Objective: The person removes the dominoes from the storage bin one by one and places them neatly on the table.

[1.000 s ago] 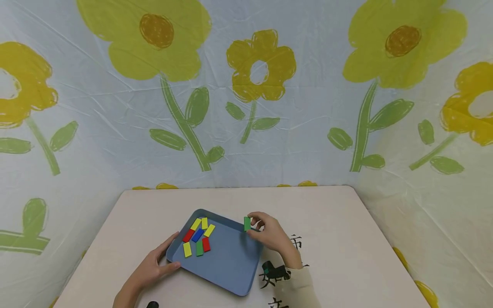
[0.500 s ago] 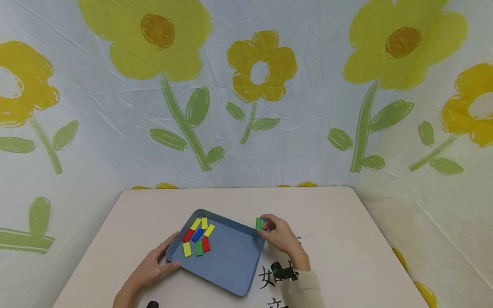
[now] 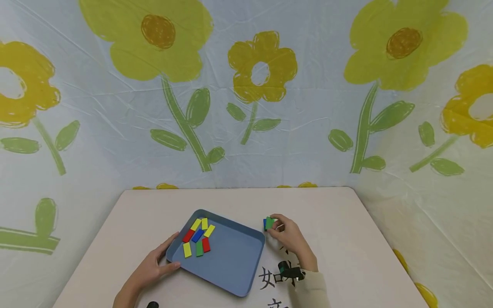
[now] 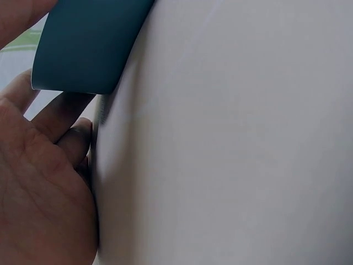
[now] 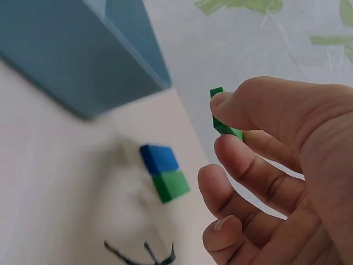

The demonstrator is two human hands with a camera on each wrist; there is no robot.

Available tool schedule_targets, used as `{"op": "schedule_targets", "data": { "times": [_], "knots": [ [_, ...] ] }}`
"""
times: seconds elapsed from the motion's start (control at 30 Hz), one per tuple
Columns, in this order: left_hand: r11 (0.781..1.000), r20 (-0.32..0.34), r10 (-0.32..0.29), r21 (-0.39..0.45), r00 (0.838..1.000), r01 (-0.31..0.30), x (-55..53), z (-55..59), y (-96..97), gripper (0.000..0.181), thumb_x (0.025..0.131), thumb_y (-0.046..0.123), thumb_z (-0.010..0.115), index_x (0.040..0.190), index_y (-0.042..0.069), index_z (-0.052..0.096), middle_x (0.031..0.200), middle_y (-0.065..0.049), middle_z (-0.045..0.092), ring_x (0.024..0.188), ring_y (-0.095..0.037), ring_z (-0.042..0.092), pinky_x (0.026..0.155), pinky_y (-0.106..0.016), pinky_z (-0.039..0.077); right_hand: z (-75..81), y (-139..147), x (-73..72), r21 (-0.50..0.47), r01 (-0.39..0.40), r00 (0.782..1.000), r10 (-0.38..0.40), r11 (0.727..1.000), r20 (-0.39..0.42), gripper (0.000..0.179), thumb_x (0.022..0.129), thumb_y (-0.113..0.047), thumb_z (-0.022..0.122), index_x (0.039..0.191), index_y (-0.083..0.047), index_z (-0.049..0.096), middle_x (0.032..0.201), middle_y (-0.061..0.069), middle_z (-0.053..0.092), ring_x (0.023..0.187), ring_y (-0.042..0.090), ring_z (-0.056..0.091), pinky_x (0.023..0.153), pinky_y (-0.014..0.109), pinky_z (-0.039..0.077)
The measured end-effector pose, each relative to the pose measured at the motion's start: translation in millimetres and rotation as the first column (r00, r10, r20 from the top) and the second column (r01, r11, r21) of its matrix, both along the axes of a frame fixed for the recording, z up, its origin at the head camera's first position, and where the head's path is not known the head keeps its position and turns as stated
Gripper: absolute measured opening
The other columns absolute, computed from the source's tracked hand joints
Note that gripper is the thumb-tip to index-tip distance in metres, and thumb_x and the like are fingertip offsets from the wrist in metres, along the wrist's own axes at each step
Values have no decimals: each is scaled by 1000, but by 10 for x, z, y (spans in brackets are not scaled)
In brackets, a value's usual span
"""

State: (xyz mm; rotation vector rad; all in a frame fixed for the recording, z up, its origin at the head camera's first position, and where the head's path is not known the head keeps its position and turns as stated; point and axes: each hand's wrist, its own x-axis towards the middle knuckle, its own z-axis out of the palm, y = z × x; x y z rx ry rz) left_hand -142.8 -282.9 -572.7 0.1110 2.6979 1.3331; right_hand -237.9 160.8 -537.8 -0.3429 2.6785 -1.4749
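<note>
My left hand [image 3: 152,266] grips the left corner of a blue-grey tray [image 3: 239,269], thumb at the near side and fingers along the left wall. In the left wrist view, some fingers tuck behind the tray wall [image 4: 83,49]. Just past the tray's right end, my right hand [image 3: 290,235] pinches a thin, domino-like green block [image 5: 233,132] between thumb and fingertips. Close by on the table, a blue block [image 5: 160,159] and another green block [image 5: 172,186] touch each other. From the head camera, the held block partly covers this blue block [image 3: 265,223].
Several yellow, red, blue and green blocks, among them a blue one [image 3: 198,235], lie in the tray's left part. Black written characters [image 3: 266,278] mark the pale table [image 3: 346,256] under my right forearm. A flower-patterned sheet [image 3: 300,154] surrounds the table.
My right hand has moved right with the green block, from over the tray's far right corner to outside the tray. The left hand and tray have stayed put.
</note>
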Motion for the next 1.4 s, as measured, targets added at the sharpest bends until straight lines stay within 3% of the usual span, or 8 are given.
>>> {"op": "schedule_targets", "data": {
  "times": [0.2, 0.47, 0.97, 1.4],
  "knots": [
    [1000, -8, 2, -12, 1000, -2, -4, -10, -11, 87, 90, 41, 77, 163, 23, 32, 166, -17, 34, 154, -45, 26, 121, -68, 26, -76, 69, -18, 32, 35, 999, -36, 999, 28, 44, 93, -13, 75, 135, -6, 63, 93, 2, 66, 80, 13, 63, 59, 25, 50],
    [1000, 14, 9, -8, 1000, -9, -13, -16, -9, 87, 90, 43, 76, 163, 24, 32, 167, -16, 33, 155, -45, 24, 121, -67, 24, -64, 131, -66, 68, 43, 998, -46, 997, 32, 45, 92, -11, 74, 135, -6, 62, 92, 0, 63, 81, 12, 63, 58, 26, 49],
    [1000, 20, 13, -1, 1000, -13, -11, -17, -13, 87, 90, 42, 76, 163, 25, 33, 167, -15, 33, 155, -44, 25, 121, -68, 24, -172, 216, -217, 162, 30, 999, -34, 986, 21, 47, 88, -4, 73, 133, 0, 62, 92, 2, 63, 86, 17, 64, 66, 30, 52],
    [1000, 25, 14, -3, 1000, -14, -15, -17, -9, 86, 90, 42, 75, 163, 25, 32, 167, -15, 32, 155, -45, 24, 122, -68, 24, -238, 232, -291, 201, 53, 997, -63, 978, 44, 50, 85, -3, 73, 135, -4, 63, 99, 7, 66, 91, 20, 65, 76, 37, 56]
  ]
}}
